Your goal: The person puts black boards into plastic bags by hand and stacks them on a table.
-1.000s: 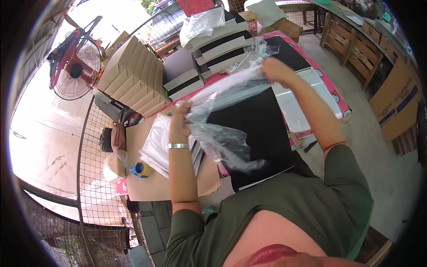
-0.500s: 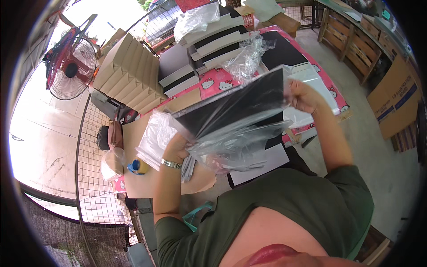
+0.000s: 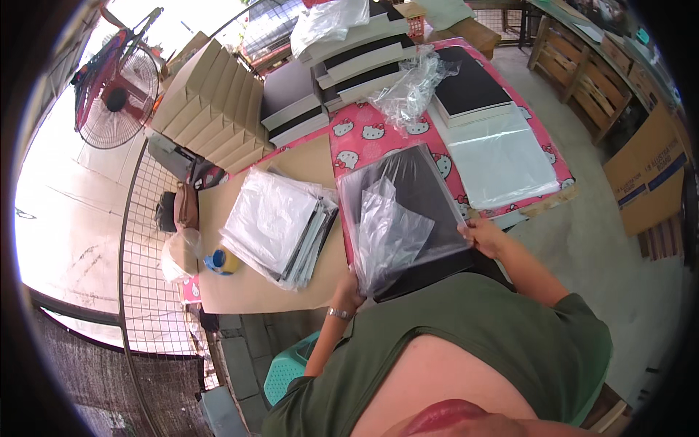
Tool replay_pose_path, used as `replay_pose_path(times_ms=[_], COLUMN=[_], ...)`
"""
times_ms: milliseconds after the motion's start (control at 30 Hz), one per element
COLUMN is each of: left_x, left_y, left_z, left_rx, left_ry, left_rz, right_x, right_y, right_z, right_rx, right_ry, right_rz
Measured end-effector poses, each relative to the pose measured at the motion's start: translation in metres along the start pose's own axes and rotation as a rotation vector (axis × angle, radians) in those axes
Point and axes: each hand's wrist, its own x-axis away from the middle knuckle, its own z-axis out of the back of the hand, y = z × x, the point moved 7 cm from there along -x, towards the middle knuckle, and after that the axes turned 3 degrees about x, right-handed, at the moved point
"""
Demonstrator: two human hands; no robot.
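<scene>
A black board in a clear plastic bag (image 3: 408,171) lies nearly flat close to my body, with the bag's crumpled loose flap (image 3: 386,231) folded over its near left part. My left hand (image 3: 348,290), with a watch at the wrist, is closed on its near left corner. At the near right corner, my right hand (image 3: 486,238) pinches the plastic edge between thumb and fingers. Under its near side, more black sheet (image 3: 429,275) shows. Left of it sits a pile of plastic-bagged boards (image 3: 269,222) on brown cardboard (image 3: 309,302).
Clear plastic bags (image 3: 502,164) and black boards (image 3: 472,84) lie at the right of the pink-covered table (image 3: 349,137). Behind are crumpled plastic (image 3: 408,91), stacked boards (image 3: 291,98) and brown-wrapped packs (image 3: 211,113). A tape roll (image 3: 221,262) and fan (image 3: 120,102) stand left.
The bagged black board has come down from a raised, tilted position to lie nearly flat. Both hands have lowered toward my body, the left one moving right. The flap now lies over the board.
</scene>
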Motion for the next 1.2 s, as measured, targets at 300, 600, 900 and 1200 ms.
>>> replay_pose_path(times_ms=[300, 600, 900, 1200], left_x=[0.064, 0.105, 0.062, 0.068], left_y=[-0.051, 0.051, 0.154, 0.154], left_z=[0.048, 0.027, 0.136, 0.169], left_rx=[-0.666, -0.379, 0.096, -0.322], left_ry=[0.184, 0.391, 0.61, 1.13], left_rz=[0.066, -0.576, -0.907, -0.497], right_x=[0.078, 0.012, -0.178, -0.162], right_y=[0.016, -0.01, -0.1, -0.081], right_z=[-0.022, -0.104, -0.299, -0.242], right_rx=[0.671, 0.779, 0.692, 1.016], right_ry=[0.087, -0.191, -0.432, -0.475], right_rz=[-0.091, 0.156, 0.491, 0.415])
